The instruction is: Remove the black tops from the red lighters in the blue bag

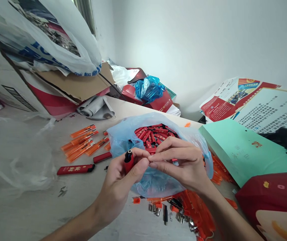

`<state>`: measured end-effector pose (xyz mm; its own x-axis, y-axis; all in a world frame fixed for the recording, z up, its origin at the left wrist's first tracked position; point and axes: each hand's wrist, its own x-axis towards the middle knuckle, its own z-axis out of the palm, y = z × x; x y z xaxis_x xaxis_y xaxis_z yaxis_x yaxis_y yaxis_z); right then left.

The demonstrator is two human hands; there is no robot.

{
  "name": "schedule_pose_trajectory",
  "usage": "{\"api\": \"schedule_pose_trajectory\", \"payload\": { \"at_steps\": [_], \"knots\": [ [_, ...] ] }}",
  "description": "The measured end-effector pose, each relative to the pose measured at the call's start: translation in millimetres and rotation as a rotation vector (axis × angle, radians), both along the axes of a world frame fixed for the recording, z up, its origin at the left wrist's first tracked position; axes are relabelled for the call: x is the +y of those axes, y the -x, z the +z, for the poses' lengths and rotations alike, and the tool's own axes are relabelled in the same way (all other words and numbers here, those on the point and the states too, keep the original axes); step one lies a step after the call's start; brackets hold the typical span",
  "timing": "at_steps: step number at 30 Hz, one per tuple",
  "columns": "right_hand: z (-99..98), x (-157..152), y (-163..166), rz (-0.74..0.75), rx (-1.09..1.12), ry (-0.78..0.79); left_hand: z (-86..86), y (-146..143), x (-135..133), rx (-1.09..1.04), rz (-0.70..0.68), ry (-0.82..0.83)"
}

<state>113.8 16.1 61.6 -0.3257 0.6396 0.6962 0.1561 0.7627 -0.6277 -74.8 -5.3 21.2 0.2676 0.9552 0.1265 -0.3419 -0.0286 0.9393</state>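
My left hand [119, 182] is closed around a red lighter [128, 162], whose black top with a small metal nozzle points up. In front of me, my right hand [181, 162] pinches thumb and fingers together against the left fingertips. Whatever lies in that pinch is too small or hidden to make out. Just behind both hands is a light blue plastic bag [155, 184], its mouth showing many red lighter bodies [155, 134]. To the left on the table lie a red lighter with gold characters [75, 169] and several clear orange lighters [81, 142].
Metal caps [155, 210] and orange lighter parts [196, 211] are scattered near the front. A green box [248, 150] and a dark red bag [271, 197] stand at right. Cartons [40, 90] with a white plastic bag [88, 50] rise at left; clear plastic [15, 160] lies below.
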Motion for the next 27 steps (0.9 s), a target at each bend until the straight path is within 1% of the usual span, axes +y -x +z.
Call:
{"api": "schedule_pose_trajectory", "payload": {
  "at_steps": [6,13,17,27],
  "knots": [
    [3.4,-0.9,-2.9,-0.044,-0.068,-0.1,-2.0,0.5,4.7,-0.006,-0.015,0.058],
    [5.4,-0.8,-4.0,-0.071,-0.085,-0.118,-1.8,0.5,5.2,-0.001,-0.029,0.08],
    [5.2,0.2,-5.9,-0.061,-0.109,-0.148,-0.8,0.0,6.1,-0.014,-0.065,0.095],
    [5.8,2.7,-16.3,-0.071,-0.285,-0.256,5.4,-0.4,5.7,-0.065,-0.146,0.18]
  ]
}}
